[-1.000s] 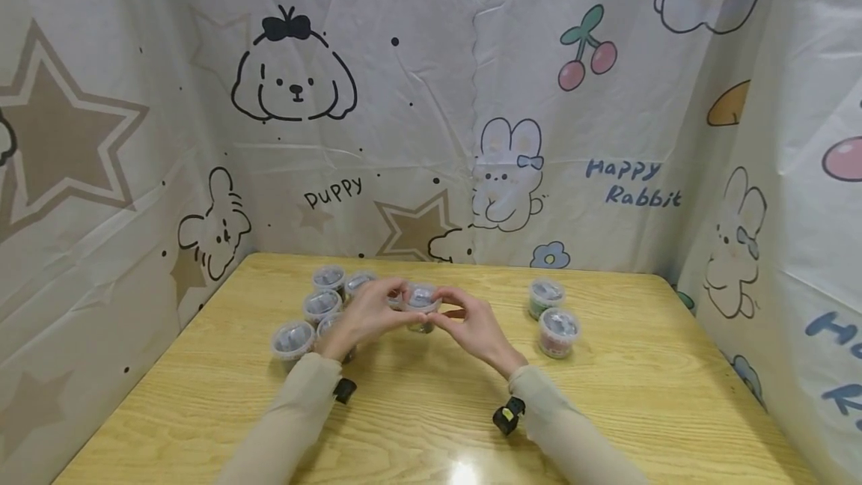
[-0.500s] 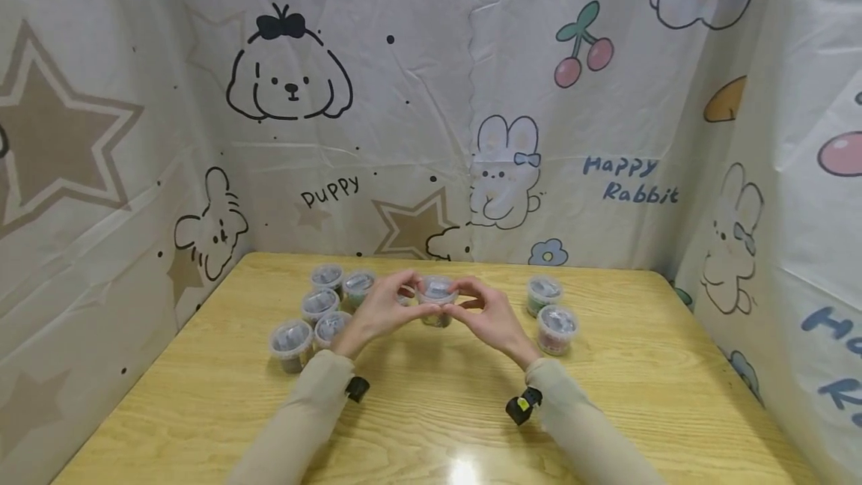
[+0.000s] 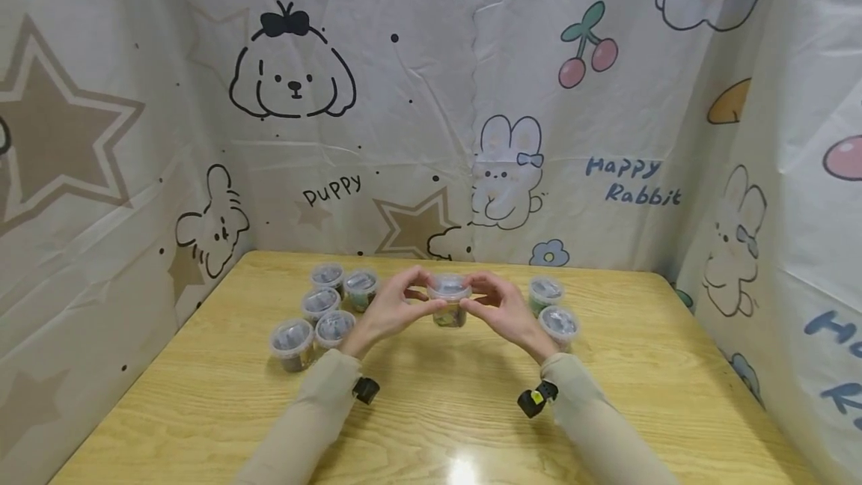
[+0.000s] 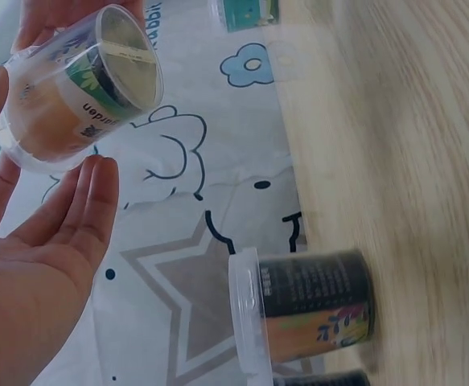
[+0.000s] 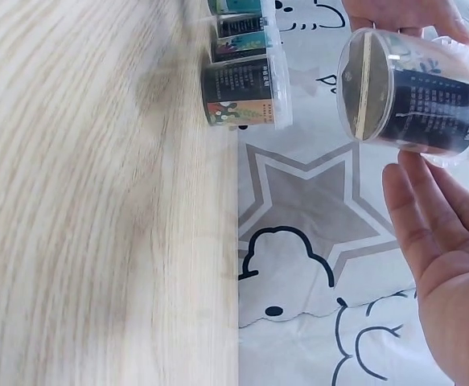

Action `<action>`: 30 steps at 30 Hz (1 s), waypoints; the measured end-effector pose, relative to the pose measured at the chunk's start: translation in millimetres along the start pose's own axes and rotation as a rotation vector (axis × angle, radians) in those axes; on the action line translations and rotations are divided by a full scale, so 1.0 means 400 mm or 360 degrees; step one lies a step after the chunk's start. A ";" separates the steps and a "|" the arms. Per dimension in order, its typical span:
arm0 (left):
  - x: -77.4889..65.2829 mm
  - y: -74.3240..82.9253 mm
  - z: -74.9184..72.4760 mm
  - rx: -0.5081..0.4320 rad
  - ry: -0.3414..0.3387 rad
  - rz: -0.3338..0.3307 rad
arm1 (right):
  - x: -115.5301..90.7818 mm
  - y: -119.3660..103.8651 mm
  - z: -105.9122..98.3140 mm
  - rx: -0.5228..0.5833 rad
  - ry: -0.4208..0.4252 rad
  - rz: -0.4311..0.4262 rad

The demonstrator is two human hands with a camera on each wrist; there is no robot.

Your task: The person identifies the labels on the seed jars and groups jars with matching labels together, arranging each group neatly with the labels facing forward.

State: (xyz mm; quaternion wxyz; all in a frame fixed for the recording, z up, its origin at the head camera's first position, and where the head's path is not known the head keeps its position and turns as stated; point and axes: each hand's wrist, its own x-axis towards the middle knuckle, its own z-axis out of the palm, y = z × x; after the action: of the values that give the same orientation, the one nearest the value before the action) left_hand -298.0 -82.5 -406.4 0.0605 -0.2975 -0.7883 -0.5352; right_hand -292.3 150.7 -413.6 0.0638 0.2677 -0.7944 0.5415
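The left hand (image 3: 396, 307) and right hand (image 3: 506, 311) pinch one lidded transparent cup (image 3: 450, 308) from opposite sides, clear of the table (image 3: 438, 410).

Held tub (image 3: 449, 316) shifted R, w/ L hand (image 3: 396, 304) & R hand (image 3: 506, 313), more tub side visible

So the cup (image 3: 449, 313) you've got is clear plastic, lid (image 3: 450, 287) on and facing up, held above the table (image 3: 438, 410) between your left hand (image 3: 396, 307) and right hand (image 3: 506, 313). Its label (image 4: 97, 90) is orange and green with "garden" on one side, black with tiny pale print on another, and there's a light strip (image 5: 364, 84) across the bottom.
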 end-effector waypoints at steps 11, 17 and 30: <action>-0.012 0.070 0.011 -0.0042 0.0037 0.0002 | -0.003 0.001 0.001 -0.0064 -0.0016 0.0053; 0.003 0.018 0.025 0.0018 0.0134 -0.0008 | -0.001 0.006 0.003 -0.0012 -0.0016 0.0100; 0.007 0.019 0.026 -0.0262 0.0033 -0.0024 | 0.004 0.002 -0.016 0.0078 0.0025 0.0042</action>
State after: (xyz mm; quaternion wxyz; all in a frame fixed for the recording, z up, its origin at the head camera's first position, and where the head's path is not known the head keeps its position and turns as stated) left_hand -294.0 -70.2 -403.6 0.0400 -0.2899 -0.7431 -0.6017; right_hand -295.2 156.1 -411.1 0.0563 0.2543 -0.7839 0.5637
